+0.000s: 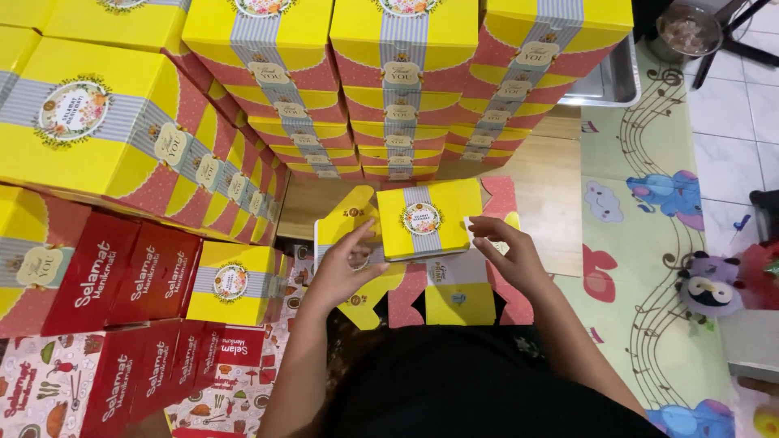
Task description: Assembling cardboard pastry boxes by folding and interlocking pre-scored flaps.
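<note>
Sitting mid-frame, the half-folded yellow box (pixel 422 221) lies between both hands, its long axis running left to right. The left hand (pixel 341 272) clasps its left flap; the right hand (pixel 507 255) seemingly pinches the right edge, equally near.

Box stacks (pixel 243 73) cut off above

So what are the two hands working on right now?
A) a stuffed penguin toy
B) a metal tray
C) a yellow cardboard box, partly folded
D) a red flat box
C. The left hand and the right hand both grip the sides of the yellow box, whose flaps are splayed open beneath it; the penguin toy and metal tray lie untouched off to the right.
</note>
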